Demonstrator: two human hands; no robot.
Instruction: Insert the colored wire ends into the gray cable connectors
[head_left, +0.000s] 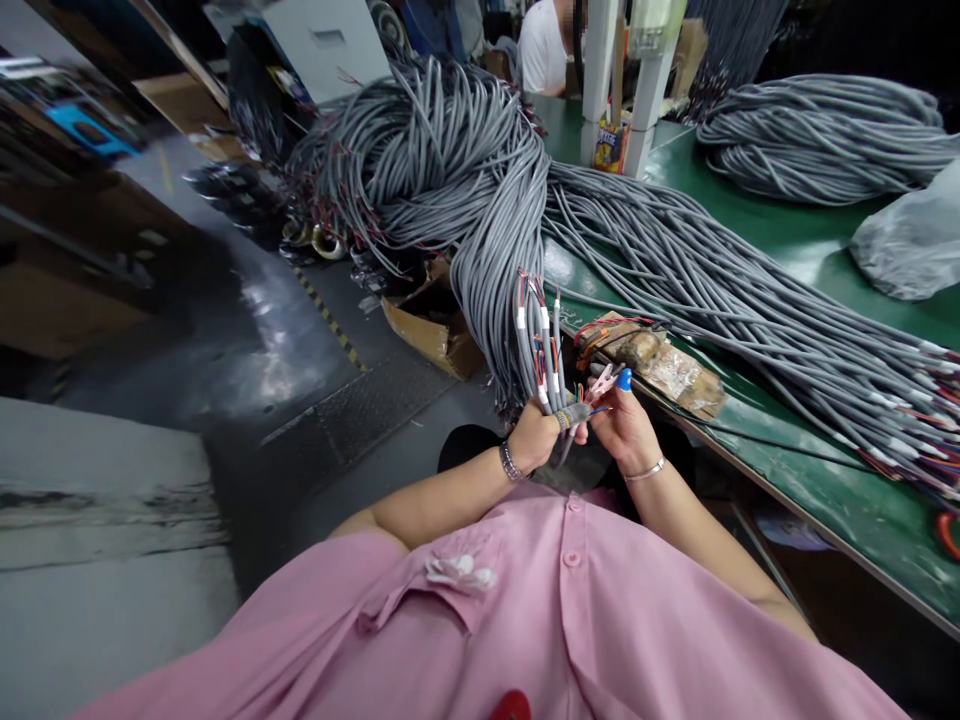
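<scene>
Green tabletop [780,225] stretches away on the right, beside a grey floor [255,300]. Nearest is the wearer's pink shirt [487,640]. Just past it, the left hand [534,440] is closed around several grey cables [551,375], their stripped ends pointing up. The right hand [630,430], a blue cap [624,379] on one fingertip, meets it at some coloured wires [581,390]; whether it pinches them, I cannot tell. Near it, taped cardboard [667,370] lies at the table's edge. Beyond hangs a thick cable bundle [450,170]; farther off are a grey coil [817,140] and a person in white [544,50].
</scene>
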